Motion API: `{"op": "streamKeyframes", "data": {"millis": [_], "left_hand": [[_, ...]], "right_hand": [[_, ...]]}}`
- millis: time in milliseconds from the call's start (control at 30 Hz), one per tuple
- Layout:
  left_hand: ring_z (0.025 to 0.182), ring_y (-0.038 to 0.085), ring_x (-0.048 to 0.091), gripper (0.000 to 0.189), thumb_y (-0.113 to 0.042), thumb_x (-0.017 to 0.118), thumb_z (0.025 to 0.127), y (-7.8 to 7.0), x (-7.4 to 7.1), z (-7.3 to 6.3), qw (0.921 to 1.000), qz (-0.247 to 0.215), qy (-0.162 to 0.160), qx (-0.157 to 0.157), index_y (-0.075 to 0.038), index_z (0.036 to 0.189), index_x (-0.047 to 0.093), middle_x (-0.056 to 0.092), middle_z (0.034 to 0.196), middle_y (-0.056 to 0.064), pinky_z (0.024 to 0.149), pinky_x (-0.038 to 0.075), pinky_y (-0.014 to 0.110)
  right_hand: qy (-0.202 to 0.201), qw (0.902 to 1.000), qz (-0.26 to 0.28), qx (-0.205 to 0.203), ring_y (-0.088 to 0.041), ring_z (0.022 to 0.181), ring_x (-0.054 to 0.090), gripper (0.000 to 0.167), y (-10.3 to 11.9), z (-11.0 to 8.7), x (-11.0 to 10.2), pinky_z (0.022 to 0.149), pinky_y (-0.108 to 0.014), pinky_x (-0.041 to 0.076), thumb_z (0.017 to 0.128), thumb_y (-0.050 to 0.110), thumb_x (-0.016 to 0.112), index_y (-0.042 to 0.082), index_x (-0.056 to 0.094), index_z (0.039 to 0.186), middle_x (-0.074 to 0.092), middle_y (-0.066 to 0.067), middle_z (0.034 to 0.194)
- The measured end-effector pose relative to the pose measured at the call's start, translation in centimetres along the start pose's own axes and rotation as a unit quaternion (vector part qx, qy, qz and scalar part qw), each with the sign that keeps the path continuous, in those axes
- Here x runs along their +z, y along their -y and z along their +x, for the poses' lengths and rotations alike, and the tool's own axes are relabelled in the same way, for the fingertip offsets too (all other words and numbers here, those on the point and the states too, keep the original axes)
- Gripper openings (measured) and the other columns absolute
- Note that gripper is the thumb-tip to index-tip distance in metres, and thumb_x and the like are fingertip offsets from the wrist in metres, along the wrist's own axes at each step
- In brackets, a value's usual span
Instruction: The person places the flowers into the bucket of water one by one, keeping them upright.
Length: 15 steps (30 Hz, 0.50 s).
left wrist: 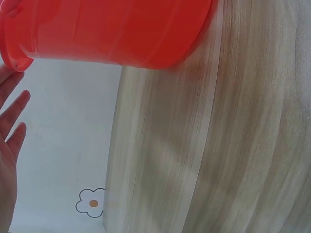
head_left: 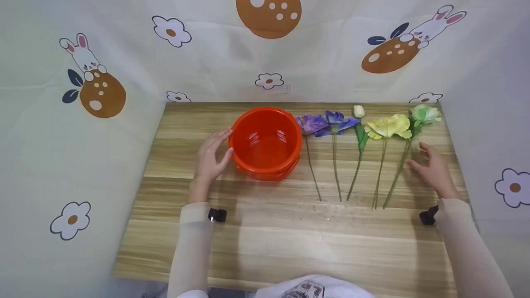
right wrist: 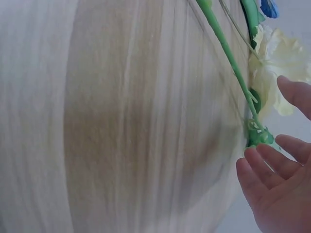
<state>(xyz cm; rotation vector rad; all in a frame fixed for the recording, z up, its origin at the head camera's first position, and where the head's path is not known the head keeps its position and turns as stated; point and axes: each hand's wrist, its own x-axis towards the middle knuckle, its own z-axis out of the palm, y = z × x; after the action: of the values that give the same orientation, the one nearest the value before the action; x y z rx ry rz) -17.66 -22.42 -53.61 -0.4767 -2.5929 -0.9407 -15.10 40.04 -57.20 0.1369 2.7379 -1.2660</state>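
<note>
A red plastic bucket (head_left: pixel 265 174) stands upright on the wooden table. My left hand (head_left: pixel 210 159) is at its left side, fingers fairly straight, fingertips at the rim; in the left wrist view the fingers (left wrist: pixel 14 114) are spread beside the bucket (left wrist: pixel 116 34). Right of the bucket lie artificial flowers in a row: a purple one (head_left: pixel 310 123), a blue-violet one (head_left: pixel 335 124), a white tulip (head_left: pixel 359 111), a yellow one (head_left: pixel 389 126) and a pale green one (head_left: pixel 425 114). Beside the green flower's stem (right wrist: pixel 228 53), my right hand (head_left: pixel 434 171) hovers with loosely bent fingers, holding nothing.
The wooden table (head_left: pixel 290 248) reaches back to a pale curtain (head_left: pixel 215 62) printed with rabbits and flowers, which also hangs at both sides. Dark wrist cameras sit near each sleeve. Small specks lie on the table below the stems.
</note>
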Motion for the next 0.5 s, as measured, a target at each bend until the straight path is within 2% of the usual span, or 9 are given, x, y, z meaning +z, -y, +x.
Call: {"op": "streamKeyframes", "data": {"millis": [167,200,267,367,433,500], "left_hand": [[0.134,0.027,0.055,0.048,-0.029,0.06,0.095,-0.1,0.0,0.1,1.0,-0.002,-0.006,0.005,-0.017,0.141,0.059,0.062,0.142,0.005,0.118,0.037,0.051],[0.134,0.028,0.055,0.047,-0.029,0.06,0.095,0.0,0.0,0.1,0.9999,-0.005,-0.009,0.007,-0.016,0.14,0.059,0.062,0.141,0.007,0.117,0.038,0.052],[0.133,0.029,0.055,0.047,-0.028,0.061,0.095,-0.1,0.1,0.1,0.9999,-0.008,-0.01,0.006,-0.016,0.14,0.059,0.061,0.142,0.006,0.117,0.038,0.051],[0.134,0.029,0.054,0.047,-0.029,0.061,0.095,-0.1,0.1,0.0,0.9999,-0.008,-0.008,-0.002,-0.017,0.14,0.059,0.06,0.143,0.005,0.118,0.037,0.048],[0.135,0.028,0.054,0.047,-0.029,0.061,0.095,-0.2,0.1,-0.1,0.9999,-0.005,-0.007,-0.008,-0.018,0.141,0.058,0.06,0.144,0.004,0.119,0.037,0.047],[0.135,0.027,0.053,0.047,-0.03,0.061,0.095,-0.1,0.1,-0.2,0.9999,-0.004,-0.006,-0.01,-0.019,0.141,0.058,0.06,0.143,0.005,0.119,0.037,0.047]], "right_hand": [[-0.002,0.9995,0.021,0.025,-0.055,0.137,0.038,0.079,-0.1,0.0,0.5,0.112,-0.062,0.036,0.099,0.034,0.06,-0.005,0.021,0.155,0.03,-0.033,0.157],[-0.004,0.9994,0.021,0.026,-0.054,0.136,0.039,0.078,-0.1,0.1,0.6,0.113,-0.056,0.039,0.099,0.034,0.06,-0.005,0.022,0.155,0.031,-0.033,0.156],[-0.008,0.9993,0.023,0.029,-0.052,0.136,0.041,0.077,-0.1,0.2,0.7,0.111,-0.034,0.045,0.099,0.034,0.06,-0.005,0.023,0.155,0.033,-0.032,0.156],[-0.014,0.9987,0.035,0.034,-0.05,0.136,0.043,0.075,-0.2,0.4,1.0,0.092,-0.005,0.044,0.099,0.031,0.06,-0.005,0.024,0.154,0.035,-0.032,0.155],[-0.017,0.9981,0.044,0.038,-0.046,0.136,0.045,0.074,-0.3,0.6,1.2,0.082,0.003,0.039,0.1,0.03,0.059,-0.006,0.024,0.154,0.037,-0.032,0.154],[-0.018,0.9973,0.055,0.046,-0.037,0.134,0.05,0.073,-0.4,0.8,1.4,0.08,0.003,0.04,0.1,0.029,0.058,-0.005,0.023,0.155,0.037,-0.032,0.153]]}}
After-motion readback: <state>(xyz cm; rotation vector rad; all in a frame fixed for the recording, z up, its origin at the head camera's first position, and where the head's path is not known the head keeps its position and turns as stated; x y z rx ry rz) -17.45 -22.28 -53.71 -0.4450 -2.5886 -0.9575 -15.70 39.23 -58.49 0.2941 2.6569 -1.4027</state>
